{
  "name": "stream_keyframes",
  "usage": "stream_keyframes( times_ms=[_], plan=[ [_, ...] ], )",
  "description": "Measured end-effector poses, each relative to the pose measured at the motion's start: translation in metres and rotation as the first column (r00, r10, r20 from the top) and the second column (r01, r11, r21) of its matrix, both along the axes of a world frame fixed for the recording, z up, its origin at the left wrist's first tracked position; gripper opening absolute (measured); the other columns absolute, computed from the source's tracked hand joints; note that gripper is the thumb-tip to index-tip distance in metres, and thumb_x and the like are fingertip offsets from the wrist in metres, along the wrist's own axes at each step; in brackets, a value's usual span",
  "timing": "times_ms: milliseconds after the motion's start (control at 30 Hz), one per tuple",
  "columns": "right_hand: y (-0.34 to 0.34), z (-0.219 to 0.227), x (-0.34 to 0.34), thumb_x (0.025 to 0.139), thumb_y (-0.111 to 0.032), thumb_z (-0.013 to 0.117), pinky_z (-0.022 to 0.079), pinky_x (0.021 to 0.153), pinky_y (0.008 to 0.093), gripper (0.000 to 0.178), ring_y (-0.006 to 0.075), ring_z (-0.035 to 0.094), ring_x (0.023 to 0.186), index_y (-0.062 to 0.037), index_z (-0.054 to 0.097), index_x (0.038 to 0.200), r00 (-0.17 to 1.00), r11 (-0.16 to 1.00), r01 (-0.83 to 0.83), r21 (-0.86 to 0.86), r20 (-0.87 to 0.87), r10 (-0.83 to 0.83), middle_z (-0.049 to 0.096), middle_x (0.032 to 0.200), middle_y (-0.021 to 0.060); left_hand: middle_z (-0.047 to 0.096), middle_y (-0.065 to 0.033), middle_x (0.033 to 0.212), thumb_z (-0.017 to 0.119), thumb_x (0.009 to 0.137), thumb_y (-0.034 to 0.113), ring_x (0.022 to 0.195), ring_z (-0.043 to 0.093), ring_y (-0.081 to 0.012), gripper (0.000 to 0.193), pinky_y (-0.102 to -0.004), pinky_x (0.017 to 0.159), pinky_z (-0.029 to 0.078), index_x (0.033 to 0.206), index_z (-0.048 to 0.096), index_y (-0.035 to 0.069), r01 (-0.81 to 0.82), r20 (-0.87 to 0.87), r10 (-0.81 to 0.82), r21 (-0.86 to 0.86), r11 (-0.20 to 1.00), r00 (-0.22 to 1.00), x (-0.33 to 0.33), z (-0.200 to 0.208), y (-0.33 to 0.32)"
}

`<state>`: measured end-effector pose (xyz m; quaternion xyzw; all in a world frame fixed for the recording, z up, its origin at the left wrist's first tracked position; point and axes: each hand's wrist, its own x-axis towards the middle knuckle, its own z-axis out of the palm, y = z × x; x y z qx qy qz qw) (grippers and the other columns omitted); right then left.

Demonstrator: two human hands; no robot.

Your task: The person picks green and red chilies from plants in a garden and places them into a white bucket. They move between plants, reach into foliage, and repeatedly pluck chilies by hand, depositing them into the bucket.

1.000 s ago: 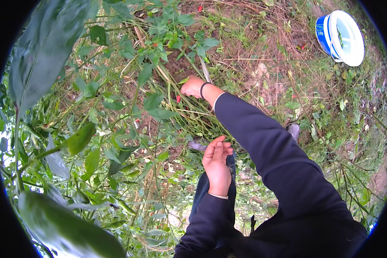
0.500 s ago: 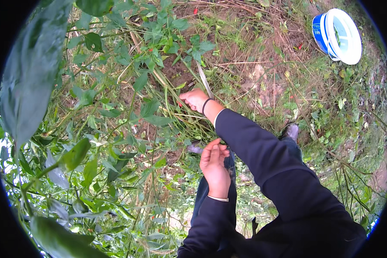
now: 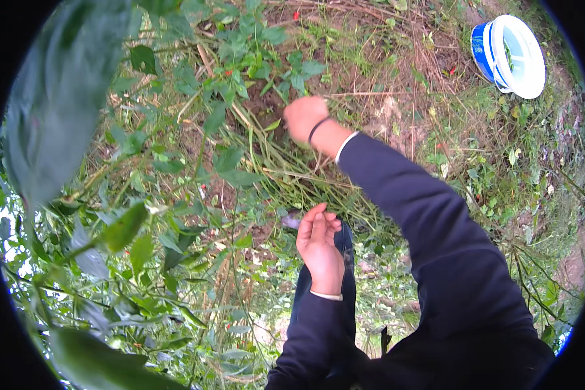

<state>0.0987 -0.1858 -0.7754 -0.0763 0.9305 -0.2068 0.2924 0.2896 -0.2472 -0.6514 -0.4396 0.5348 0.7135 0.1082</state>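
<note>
My right hand point(image 3: 307, 120) is closed and slightly blurred, back upward, over a patch of bare dark soil. Its fingertips are turned under, so whatever they hold is hidden. Beside and below it lies a bundle of long green stems point(image 3: 286, 166), bent over toward my legs. My left hand point(image 3: 320, 244) is held palm up just below the stems, its fingers loosely curled and apart, nothing visible in them. To the left of my right hand, leafy green plants point(image 3: 227, 162) rise from the ground.
A white and blue bucket point(image 3: 525, 58) with green bits inside lies tilted at the upper right. Large pepper-like leaves point(image 3: 65, 97) hang close on the left. Dry stalks point(image 3: 429, 58) and small red bits are scattered over the weedy ground. My shoe point(image 3: 292, 220) shows near the stems.
My right hand has moved up and slightly right, away from the stems, and has turned back upward. The pale strip beside it no longer shows. My left hand has shifted slightly left.
</note>
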Motion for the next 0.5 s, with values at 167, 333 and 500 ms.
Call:
stream_keyframes(
  times_ms=[167, 333, 500],
  plan=[
    [0.084, 0.007, 0.042, 0.079, -0.019, 0.053, 0.040, 0.046, 0.0307, 0.019, 0.0125, 0.053, 0.054, -0.0069, 0.068, 0.081, 0.871, 0.777, 0.013, -0.629, 0.388, 0.300, 0.060, 0.063, 0.0037, 0.062, -0.0040, 0.085, 0.049, 0.093, 0.011, 0.071, 0.056, -0.0099, 0.020, -0.0234, 0.064, 0.045, 0.107, 0.059, 0.002, 0.121, 0.100, -0.126, 0.055, 0.991, 0.987, -0.009, 0.002, 0.006],
    [0.131, 0.044, 0.121, 0.084, -0.017, 0.050, 0.025, 0.039, 0.0181, 0.015, 0.0036, 0.041, 0.047, -0.0057, 0.058, 0.077, 0.515, 0.384, 0.730, -0.565, 0.825, 0.235, 0.054, 0.062, -0.0002, 0.061, -0.0047, 0.089, 0.050, 0.094, 0.020, 0.071, 0.056, -0.0109, 0.027, -0.0230, 0.062, 0.045, 0.115, 0.052, 0.004, 0.324, 0.117, -0.332, 0.083, 0.942, 0.936, -0.033, 0.003, 0.036],
    [0.147, 0.056, 0.121, 0.085, -0.015, 0.050, 0.024, 0.040, 0.0156, 0.014, 0.0023, 0.039, 0.049, -0.0029, 0.058, 0.088, 0.321, 0.111, 0.915, -0.388, 0.866, 0.385, 0.052, 0.066, -0.0003, 0.064, -0.0051, 0.084, 0.059, 0.088, 0.020, 0.072, 0.061, -0.0144, 0.030, -0.0264, 0.065, 0.049, 0.112, 0.054, 0.003, 0.852, 0.009, -0.881, -0.261, 0.455, 0.473, -0.050, 0.001, 0.020]
  ],
)
